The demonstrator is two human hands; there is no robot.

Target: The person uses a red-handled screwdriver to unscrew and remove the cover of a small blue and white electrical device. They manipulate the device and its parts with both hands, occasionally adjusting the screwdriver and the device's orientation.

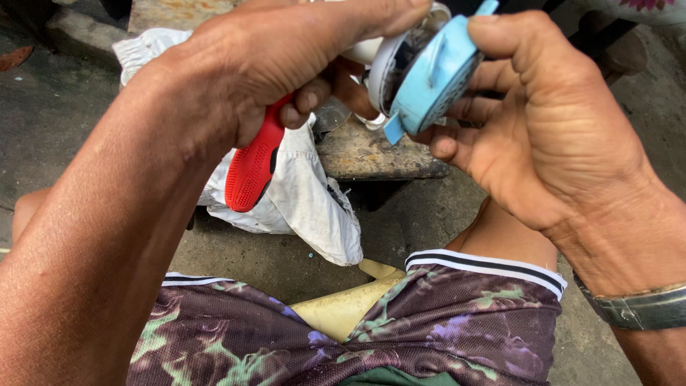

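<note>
**Two hands working a small round device above a worn bench**

A round device with a light blue cover and a white ring behind it is being held up close to the camera, in the air above the bench. It is acting as a small housing: through the gap between the blue cover and the white rim a dark interior is showing, though what is lying inside is too shadowed to tell.

The right hand is gripping the blue cover from the right, its fingers curling over the top edge while lower fingers are pressing against the underside. The hand is closed on the device, not spread loose. A metal band is sitting on that wrist.

The left hand is reaching across from the left, its fingers folded tight around a tool with a red, dotted handle, which is slanting down out of the fist. The thumb and forefinger are extending toward the white rim and touching it.

Below the hands, a crumpled white cloth is draping over the bench's edge. The person is sitting in purple and green patterned shorts on a pale yellow seat, with grey concrete floor all around.
</note>
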